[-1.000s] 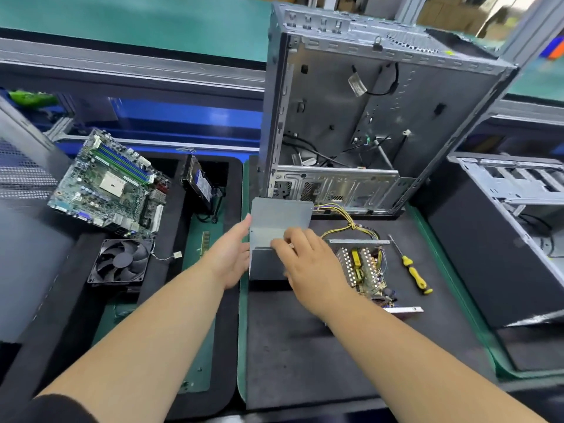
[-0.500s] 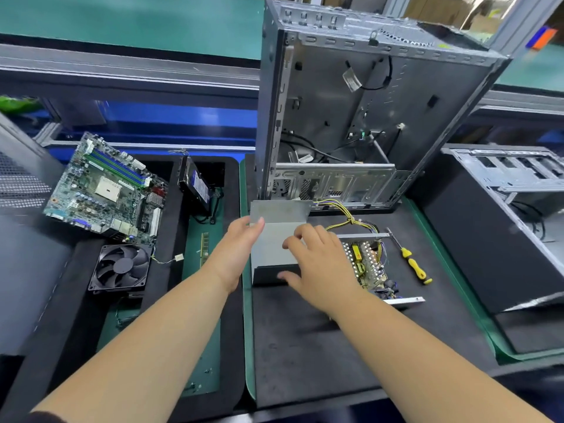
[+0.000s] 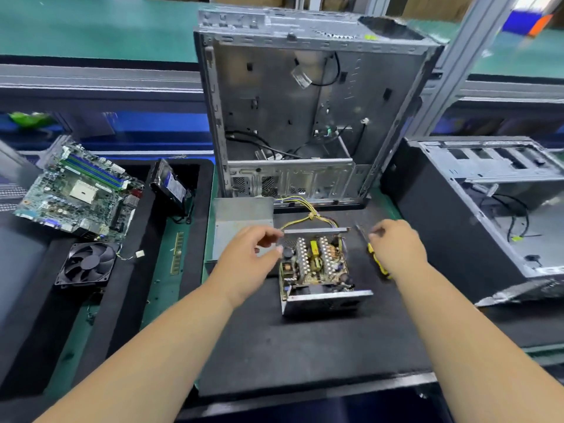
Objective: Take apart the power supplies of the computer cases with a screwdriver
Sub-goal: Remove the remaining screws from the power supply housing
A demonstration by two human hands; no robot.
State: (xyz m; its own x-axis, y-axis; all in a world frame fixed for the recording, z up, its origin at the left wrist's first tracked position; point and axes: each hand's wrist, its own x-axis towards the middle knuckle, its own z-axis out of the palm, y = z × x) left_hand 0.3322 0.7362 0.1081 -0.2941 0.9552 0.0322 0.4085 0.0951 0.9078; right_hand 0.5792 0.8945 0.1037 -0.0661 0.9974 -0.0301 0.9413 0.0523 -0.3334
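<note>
We see the power supply [image 3: 317,270] open, its yellow and silver parts showing. Our left hand [image 3: 247,264] is loose and empty. Our right hand [image 3: 396,248] curls over the screwdriver [image 3: 377,261]; we cannot tell if it grips.

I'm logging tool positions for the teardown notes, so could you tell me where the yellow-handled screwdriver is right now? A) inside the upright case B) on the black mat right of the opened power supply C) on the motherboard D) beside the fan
B: the screwdriver lies on the black mat, right of the opened power supply, under the right hand.
</note>
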